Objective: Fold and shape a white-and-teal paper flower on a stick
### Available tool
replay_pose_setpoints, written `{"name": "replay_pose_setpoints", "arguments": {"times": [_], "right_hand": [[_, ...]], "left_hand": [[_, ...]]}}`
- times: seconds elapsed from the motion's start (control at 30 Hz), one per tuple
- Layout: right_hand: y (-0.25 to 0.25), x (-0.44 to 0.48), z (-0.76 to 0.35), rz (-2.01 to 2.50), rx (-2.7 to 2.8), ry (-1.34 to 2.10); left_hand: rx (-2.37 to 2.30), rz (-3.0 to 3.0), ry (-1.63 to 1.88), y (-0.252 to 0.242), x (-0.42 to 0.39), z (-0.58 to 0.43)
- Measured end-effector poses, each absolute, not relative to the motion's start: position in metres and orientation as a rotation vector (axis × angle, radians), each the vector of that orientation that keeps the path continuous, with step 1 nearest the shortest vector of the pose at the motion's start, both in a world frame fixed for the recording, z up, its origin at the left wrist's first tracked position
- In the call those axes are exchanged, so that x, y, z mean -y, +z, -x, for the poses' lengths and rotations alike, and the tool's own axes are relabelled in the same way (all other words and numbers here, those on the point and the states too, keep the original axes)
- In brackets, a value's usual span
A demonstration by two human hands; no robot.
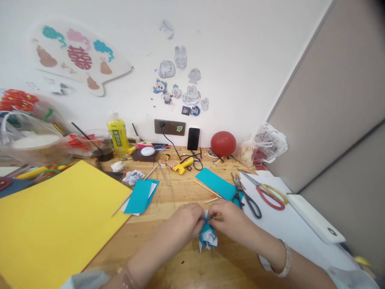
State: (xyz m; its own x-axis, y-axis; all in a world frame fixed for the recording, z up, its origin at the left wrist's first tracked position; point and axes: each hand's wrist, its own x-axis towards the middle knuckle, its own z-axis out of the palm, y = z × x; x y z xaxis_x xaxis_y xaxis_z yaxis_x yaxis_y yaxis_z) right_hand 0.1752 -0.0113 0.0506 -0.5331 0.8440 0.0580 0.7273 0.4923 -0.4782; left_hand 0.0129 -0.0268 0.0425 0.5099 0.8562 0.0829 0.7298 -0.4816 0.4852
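Note:
Between my two hands is a small blue and white paper flower (208,237), its open end towards me and its narrow end up at my fingertips. My left hand (190,218) pinches the flower from the left. From the other side my right hand (223,214) pinches the same narrow end, fingertips close to the left ones. Just beyond the hands lie a blue paper strip (215,182) and thin wooden sticks (207,188). Black-handled scissors (245,196) rest right of the strip, partly over it.
Yellow card (60,220) covers the left. Blue and white paper pieces (140,196) lie beside it. Behind stand a yellow glue gun (183,165), a drink bottle (118,134), a phone (193,139) and a red balloon (223,143). Red-and-yellow scissors (270,194) lie on white paper at right.

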Motion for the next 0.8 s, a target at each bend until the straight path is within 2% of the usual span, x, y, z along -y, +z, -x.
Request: {"name": "replay_pose_setpoints", "arguments": {"times": [0.47, 0.7, 0.8], "right_hand": [[0.042, 0.013, -0.170, 1.340, 2.578, 0.333], [0.048, 0.013, -0.169, 1.178, 2.582, 0.340], [0.048, 0.012, -0.169, 1.139, 2.586, 0.320]], "left_hand": [[-1.296, -2.319, 0.428, 0.039, 0.024, -0.009], [-1.136, -1.821, 0.616, 0.033, 0.017, 0.003], [-1.077, -1.815, 0.645, 0.025, 0.012, -0.002]]}}
